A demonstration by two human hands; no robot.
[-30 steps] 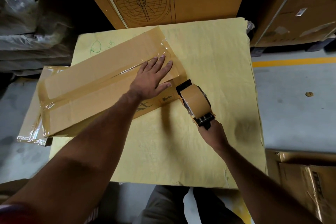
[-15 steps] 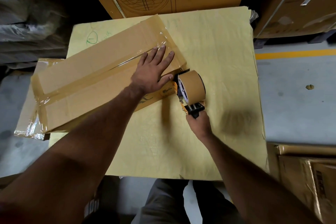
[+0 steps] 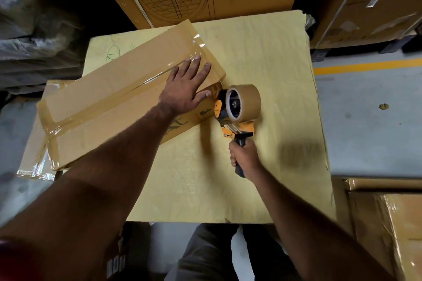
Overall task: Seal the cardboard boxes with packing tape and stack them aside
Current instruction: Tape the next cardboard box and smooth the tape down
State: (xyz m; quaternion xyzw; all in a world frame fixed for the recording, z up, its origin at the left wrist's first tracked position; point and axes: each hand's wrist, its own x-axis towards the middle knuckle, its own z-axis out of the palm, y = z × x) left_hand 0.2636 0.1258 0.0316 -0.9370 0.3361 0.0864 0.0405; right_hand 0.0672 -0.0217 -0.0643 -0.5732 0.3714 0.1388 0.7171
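One flat brown cardboard box, glossy tape along its seam.

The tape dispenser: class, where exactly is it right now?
In the head view the tape dispenser sits right of centre on the yellow sheet, against the flat cardboard box's near-right end, gripped by the right hand.

Two bare forearms reach in from the bottom of the frame, with no watch, rings or gloves visible on the left hand or the right hand. A red short sleeve shows at the lower left corner. At bottom centre, grey-green trousers cover the person's legs.
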